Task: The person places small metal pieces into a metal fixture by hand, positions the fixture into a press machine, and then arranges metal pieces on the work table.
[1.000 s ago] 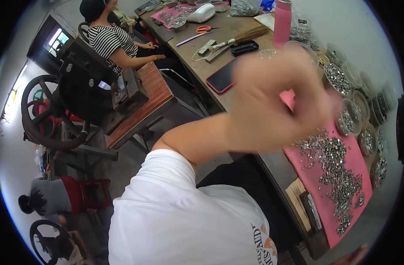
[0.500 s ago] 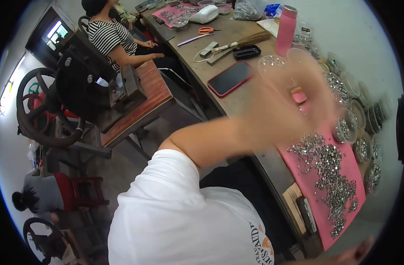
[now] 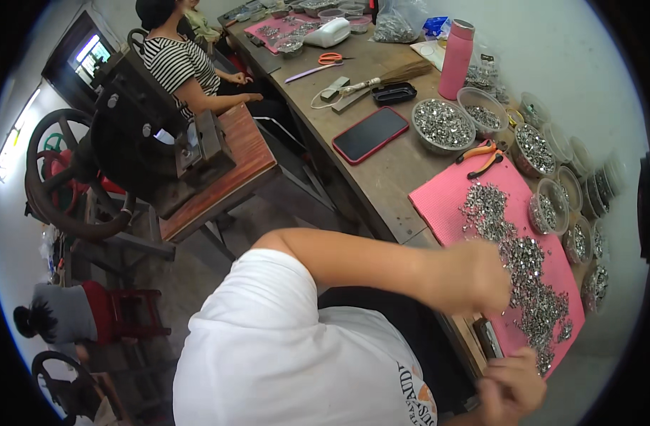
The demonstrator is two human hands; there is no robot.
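Hands down at the pink mat, sorting silver bits.
Left hand drops from raised, blurred, grip unclear, onto the small metal parts at four o'clock; right hand curls shut at five o'clock, contents hidden, by the pink mat.

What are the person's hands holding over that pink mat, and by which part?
It cannot be told. The left hand rests blurred over the small silver pieces on the pink mat; the right hand is curled near the mat's end, its grasp hidden.
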